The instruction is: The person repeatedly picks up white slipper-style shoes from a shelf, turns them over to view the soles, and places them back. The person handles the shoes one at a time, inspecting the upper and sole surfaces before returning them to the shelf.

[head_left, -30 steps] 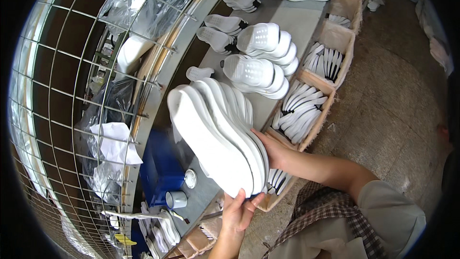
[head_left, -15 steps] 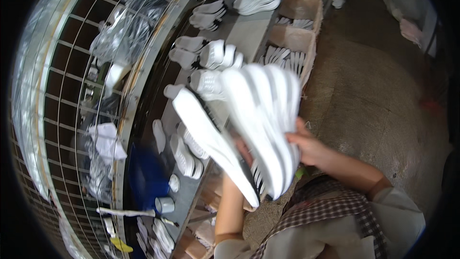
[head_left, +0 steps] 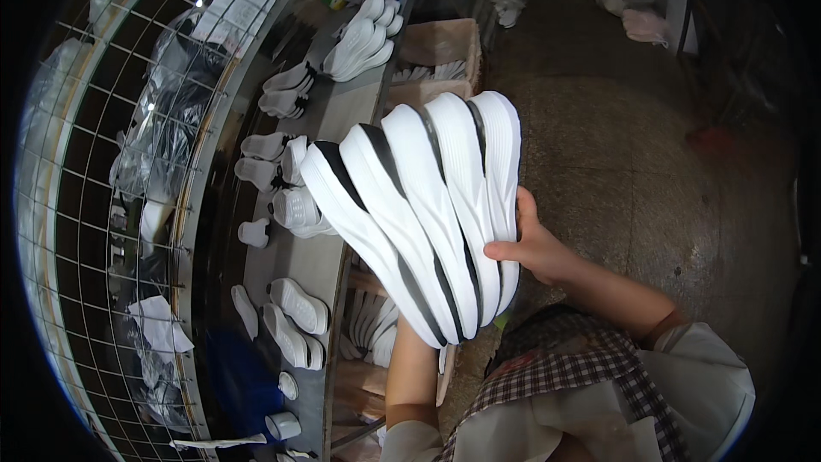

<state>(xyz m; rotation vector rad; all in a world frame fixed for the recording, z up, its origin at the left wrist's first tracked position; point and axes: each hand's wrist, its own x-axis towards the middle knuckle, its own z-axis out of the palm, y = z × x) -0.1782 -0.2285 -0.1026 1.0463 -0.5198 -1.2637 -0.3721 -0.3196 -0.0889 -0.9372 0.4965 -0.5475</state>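
Note:
Several white shoe soles (head_left: 410, 214), some with dark inner edges, are fanned side by side, upright and leaning, in front of me. My right hand (head_left: 539, 248) is closed on the right end of the fan, its thumb across the face of a sole. From below, my left forearm (head_left: 412, 381) rises behind the fan's lower end. My left hand itself is hidden by the soles; the earlier frame shows its fingers behind the leftmost one. Left of the fan, more white soles (head_left: 295, 316) sit on the grey bench (head_left: 329, 115).
A wire mesh rack (head_left: 94, 180) with plastic bags runs along the left. Past the soles stand pinkish bins (head_left: 440, 38) holding soles. On the bench are a white cup (head_left: 282, 425) and a blue container (head_left: 235, 376). Concrete floor (head_left: 633, 145) lies to the right.
The single sole at left, apart from the bunch before, now lies against it. The bunch has spread into an even fan. The view has swung right, so the bench sits farther left.

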